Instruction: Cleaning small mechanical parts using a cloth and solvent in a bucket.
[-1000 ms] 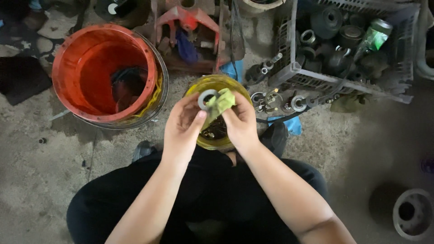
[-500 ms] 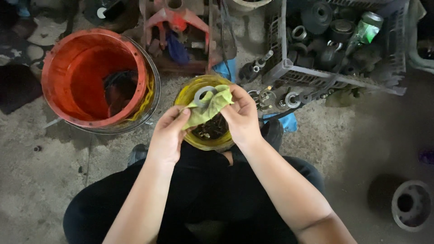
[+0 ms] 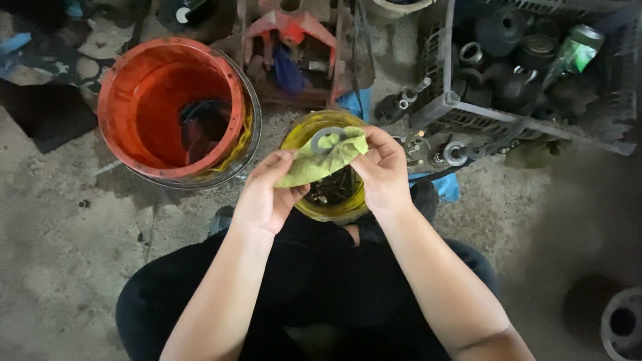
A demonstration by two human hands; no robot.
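Note:
A yellow-green cloth (image 3: 319, 159) is stretched between both my hands above a small yellow bucket (image 3: 298, 137) with dark metal parts inside. A grey metal ring (image 3: 328, 138) lies on the cloth's upper part. My left hand (image 3: 267, 194) pinches the cloth's lower left end. My right hand (image 3: 382, 168) grips the cloth's right side, next to the ring. Both hands hover over the bucket, in front of my knees in dark trousers.
A large red-orange bucket (image 3: 140, 80) with dark items inside stands at the left. A grey plastic crate (image 3: 468, 113) of metal parts and a green bottle (image 3: 574, 53) sits at the upper right. A red metal piece (image 3: 287, 27) lies beyond. A round metal part (image 3: 622, 324) rests at the lower right.
The cloth has been spread out wider between my hands, and my left hand has moved down and left. The ring now lies on top of the cloth.

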